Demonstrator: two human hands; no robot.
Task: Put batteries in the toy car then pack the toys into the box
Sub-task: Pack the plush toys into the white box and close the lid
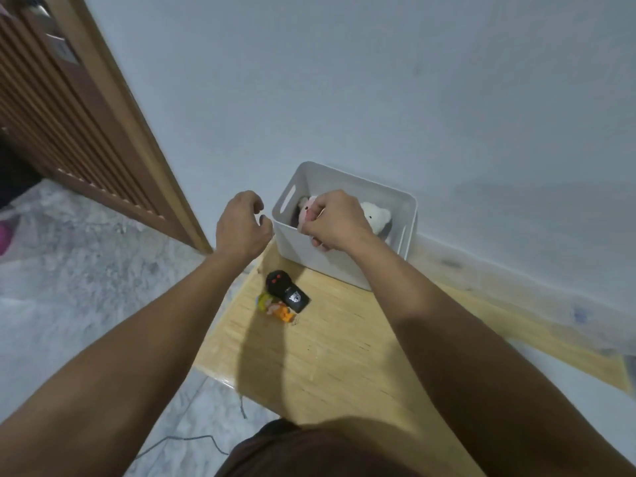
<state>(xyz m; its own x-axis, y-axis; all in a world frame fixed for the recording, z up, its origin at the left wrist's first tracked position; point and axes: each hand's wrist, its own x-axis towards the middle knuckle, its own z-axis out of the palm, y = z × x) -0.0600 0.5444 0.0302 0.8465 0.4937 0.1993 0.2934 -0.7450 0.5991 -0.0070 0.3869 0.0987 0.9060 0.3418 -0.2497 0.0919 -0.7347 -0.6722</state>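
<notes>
A white plastic box [347, 185] with handle slots stands on a wooden table [327, 352] against the wall. Inside it lie a white plush bear [377, 215] and a pink plush toy [306, 210]. My right hand [335, 220] is over the box's near wall and grips the pink plush. My left hand [241, 225] hovers just left of the box with curled fingers and holds nothing. In front of the box on the table lie a black remote controller [285, 290] with red buttons and a small orange and green toy [275, 306].
The table's left edge drops to a grey marbled floor [86, 270]. A slatted wooden door [69, 108] stands at the left. A thin grey cable [192, 438] lies on the floor near my body. The wall runs behind the box.
</notes>
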